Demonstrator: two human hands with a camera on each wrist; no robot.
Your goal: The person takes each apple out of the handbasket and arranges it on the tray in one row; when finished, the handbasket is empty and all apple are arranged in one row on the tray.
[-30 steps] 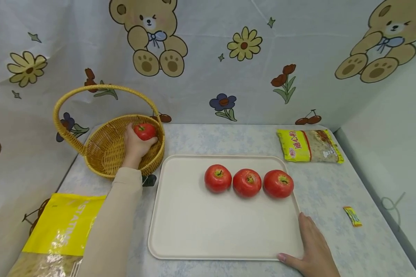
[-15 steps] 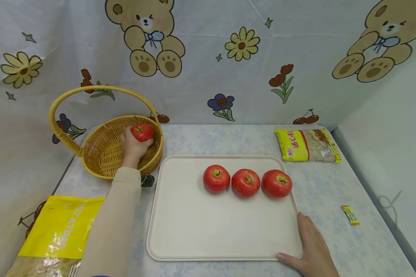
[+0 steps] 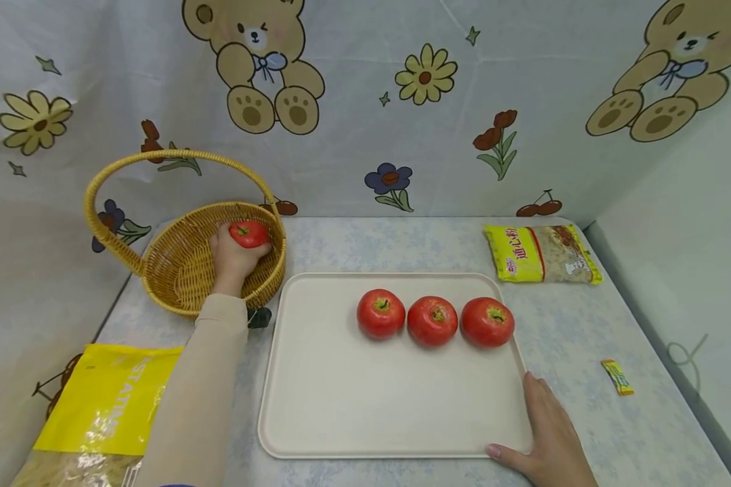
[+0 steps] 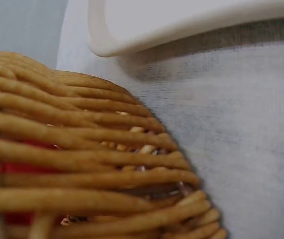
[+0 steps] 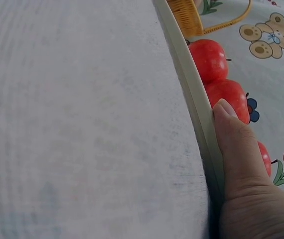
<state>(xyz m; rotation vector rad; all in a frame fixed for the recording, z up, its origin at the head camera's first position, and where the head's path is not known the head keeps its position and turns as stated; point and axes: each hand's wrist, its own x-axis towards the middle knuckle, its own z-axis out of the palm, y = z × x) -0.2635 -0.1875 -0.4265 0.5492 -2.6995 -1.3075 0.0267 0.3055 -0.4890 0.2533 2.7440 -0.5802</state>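
Observation:
In the head view my left hand (image 3: 234, 256) is inside the yellow wicker basket (image 3: 189, 226), at its right side. It grips a red apple (image 3: 249, 233), with the thumb on the near side and fingers on the far left. Basket weave (image 4: 72, 124) fills much of the left wrist view, with red showing through the gaps. Straight-fingered, my right hand (image 3: 551, 433) rests at the near right corner of the cream tray (image 3: 396, 406). Its thumb (image 5: 239, 149) lies along the tray's front edge. Three red apples (image 3: 432, 322) stand in a row on the tray.
A yellow pasta bag (image 3: 542, 254) lies at the back right. A small yellow wrapped candy (image 3: 618, 377) is right of the tray. At the front left, beside my left sleeve, lies a larger yellow bag (image 3: 112, 399). A patterned cloth (image 3: 341, 162) hangs behind the table.
The head view has shifted slightly. My left hand stays in the basket with the apple, and my right hand stays at the tray's corner.

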